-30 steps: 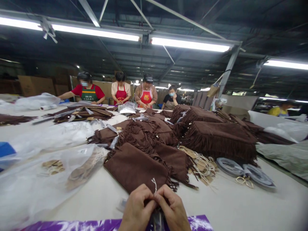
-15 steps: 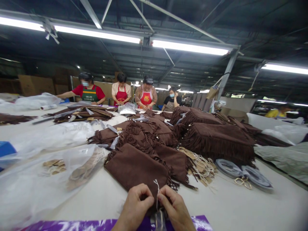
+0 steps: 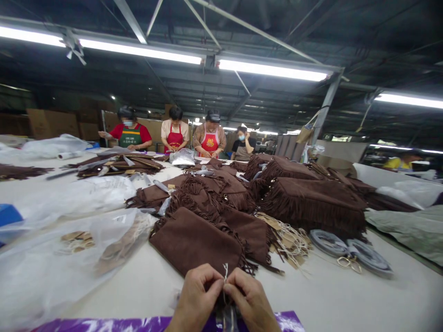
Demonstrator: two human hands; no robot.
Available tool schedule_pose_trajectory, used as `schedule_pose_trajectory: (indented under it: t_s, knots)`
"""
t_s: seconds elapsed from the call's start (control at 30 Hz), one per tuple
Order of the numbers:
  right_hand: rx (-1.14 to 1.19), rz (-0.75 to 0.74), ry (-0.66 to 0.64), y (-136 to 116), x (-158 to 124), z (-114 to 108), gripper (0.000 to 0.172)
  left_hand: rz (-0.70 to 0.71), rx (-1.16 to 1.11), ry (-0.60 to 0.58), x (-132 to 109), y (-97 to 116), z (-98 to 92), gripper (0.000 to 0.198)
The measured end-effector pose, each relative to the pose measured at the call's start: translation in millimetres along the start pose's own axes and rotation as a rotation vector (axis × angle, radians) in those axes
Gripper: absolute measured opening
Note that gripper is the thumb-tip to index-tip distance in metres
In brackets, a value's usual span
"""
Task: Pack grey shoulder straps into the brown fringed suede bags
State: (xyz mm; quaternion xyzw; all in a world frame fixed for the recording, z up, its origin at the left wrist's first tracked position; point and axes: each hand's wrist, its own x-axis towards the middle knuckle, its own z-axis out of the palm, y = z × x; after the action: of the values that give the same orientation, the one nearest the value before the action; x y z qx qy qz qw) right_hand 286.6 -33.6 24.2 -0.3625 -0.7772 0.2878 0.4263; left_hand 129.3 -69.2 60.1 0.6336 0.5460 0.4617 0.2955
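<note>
My left hand [image 3: 197,297] and my right hand [image 3: 249,299] meet at the bottom edge of the head view, fingers pinched together on a thin white string [image 3: 225,268] that sticks up between them. Below the fingers something dark and metallic shows, too hidden to name. Just beyond my hands lies a flat brown suede pouch [image 3: 195,240] with a fringed edge, first of a pile of brown fringed bags [image 3: 311,200]. A purple cloth [image 3: 104,323] runs along the near edge under my wrists.
Clear plastic bags [image 3: 69,258] with tags inside lie at left. Paper tags with strings [image 3: 290,240], grey tape rolls [image 3: 349,246] and gold scissors [image 3: 348,262] sit at right. Several people in aprons [image 3: 209,138] stand at the table's far end.
My two hands have drawn closer together on the string, whose free end now stands shorter above the fingers. The person in the green apron has pulled an arm in.
</note>
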Motion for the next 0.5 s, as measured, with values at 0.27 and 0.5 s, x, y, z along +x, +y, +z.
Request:
schedule_pose_trajectory:
  t_s: [0.27, 0.5]
  knots:
    - [-0.044, -0.039, -0.067, -10.7, 1.8, -8.2, 0.023, 0.092, 0.108, 0.057, -2.4, 3.8, 2.5, 0.013]
    - [-0.160, 0.025, -0.167, -17.9, 6.9, -15.3, 0.018, -0.186, -0.305, -0.094, 6.8, -7.5, 4.3, 0.006]
